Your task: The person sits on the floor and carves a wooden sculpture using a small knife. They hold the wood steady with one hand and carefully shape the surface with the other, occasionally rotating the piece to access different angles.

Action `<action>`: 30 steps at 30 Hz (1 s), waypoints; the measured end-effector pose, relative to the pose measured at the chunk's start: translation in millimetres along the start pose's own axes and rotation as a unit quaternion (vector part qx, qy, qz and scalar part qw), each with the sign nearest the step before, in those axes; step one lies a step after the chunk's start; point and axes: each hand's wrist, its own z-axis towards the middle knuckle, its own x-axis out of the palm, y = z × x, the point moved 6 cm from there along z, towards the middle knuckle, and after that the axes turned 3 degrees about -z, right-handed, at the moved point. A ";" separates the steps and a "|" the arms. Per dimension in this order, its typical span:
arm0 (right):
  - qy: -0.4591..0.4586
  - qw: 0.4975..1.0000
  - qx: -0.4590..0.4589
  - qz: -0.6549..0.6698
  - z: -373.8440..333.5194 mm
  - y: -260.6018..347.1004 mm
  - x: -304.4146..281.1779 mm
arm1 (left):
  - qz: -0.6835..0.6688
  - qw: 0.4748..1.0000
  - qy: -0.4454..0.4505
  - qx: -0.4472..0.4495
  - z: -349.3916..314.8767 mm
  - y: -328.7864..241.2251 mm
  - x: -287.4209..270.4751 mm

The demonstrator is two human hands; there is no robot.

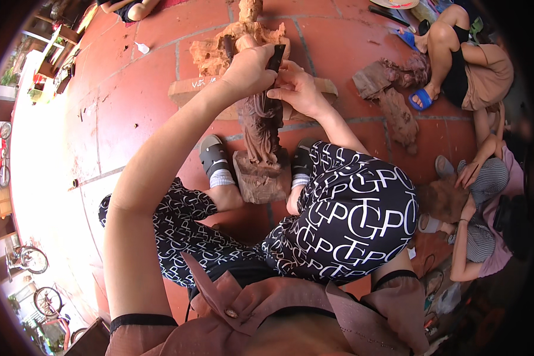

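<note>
A carved reddish-brown wooden statue (pixel 260 130) stands on its rough base (pixel 266 183) between my feet, its top part hidden by my hands. My left hand (pixel 248 70) is closed at the upper end of the statue, gripping a dark flat strip (pixel 276 58) whose exact kind I cannot make out. Close beside it, my right hand (pixel 300 90) is curled at the statue's upper part, thumb and fingers around it. Behind both hands rises a lighter orange wood carving (pixel 210 54) on a wooden block (pixel 187 89).
Reddish floor tiles (pixel 124 89) spread around me. At right lie gnarled wood carvings (pixel 391 89) near a seated person's blue sandal (pixel 421 99). Another person's hands (pixel 470 172) rest by a brown wooden piece (pixel 442 199). A small white bottle (pixel 141 47) lies far left; bicycles (pixel 47 301) stand lower left.
</note>
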 end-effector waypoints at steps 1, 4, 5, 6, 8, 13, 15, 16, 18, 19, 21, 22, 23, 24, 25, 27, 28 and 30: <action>-0.008 0.995 -0.010 -0.096 -0.3 2.9 -4.1 | -0.011 1.000 0.011 -0.013 3.6 -1.4 -0.3; -0.047 0.997 0.013 0.062 -1.2 -2.0 -5.0 | -0.021 1.000 0.021 0.000 3.7 -11.4 -2.6; -0.034 0.996 0.007 0.086 -1.5 0.3 -2.0 | -0.028 0.999 0.019 -0.001 2.5 -8.1 -1.9; -0.021 0.994 0.000 0.110 -3.2 3.1 1.1 | -0.035 0.999 0.017 -0.002 0.7 -2.8 0.6; -0.027 0.996 -0.007 0.081 -3.4 6.0 -1.1 | -0.029 0.999 0.018 -0.008 -1.0 -10.5 -3.5; -0.038 0.993 -0.004 -0.115 5.9 18.5 -8.0 | 0.036 0.999 0.022 0.031 3.8 -27.7 -19.7; -0.065 0.981 -0.064 -0.173 1.3 39.0 0.5 | -0.012 0.999 0.020 0.038 -4.5 -25.6 -21.6; -0.081 0.971 -0.094 -0.203 -1.5 47.0 3.4 | -0.036 0.998 0.020 0.045 -8.0 -24.9 -21.9; -0.079 0.935 -0.138 -0.318 -1.6 47.7 4.8 | -0.039 0.998 0.017 0.036 -12.4 -19.7 -24.8; -0.080 0.904 -0.159 -0.388 -3.1 55.3 4.8 | -0.042 0.998 0.017 0.031 -14.4 -17.1 -25.3; -0.070 0.890 -0.171 -0.418 -0.4 66.4 5.5 | -0.060 0.997 0.011 0.045 -17.7 -15.4 -28.5; -0.060 0.909 -0.163 -0.379 2.8 71.1 5.5 | -0.068 0.996 0.008 0.052 -19.1 -15.6 -30.7; -0.050 0.927 -0.154 -0.340 4.9 72.5 6.5 | -0.070 0.996 0.016 0.046 -20.3 -15.0 -31.7; -0.031 0.946 -0.135 -0.294 6.4 68.2 9.1 | -0.071 0.996 0.024 0.039 -21.4 -14.7 -32.7; -0.012 0.962 -0.116 -0.248 8.7 63.6 11.6 | -0.071 0.996 0.031 0.034 -21.9 -14.4 -34.4; 0.006 0.970 -0.113 -0.215 11.3 57.3 13.8 | -0.097 0.994 0.036 0.023 -23.9 -6.3 -30.1; 0.005 0.965 -0.128 -0.228 12.2 57.0 15.6 | -0.109 0.993 0.038 0.015 -25.6 -1.3 -27.6; 0.001 0.958 -0.130 -0.256 15.1 56.0 17.2 | -0.080 0.996 0.021 0.019 -23.6 6.4 -28.7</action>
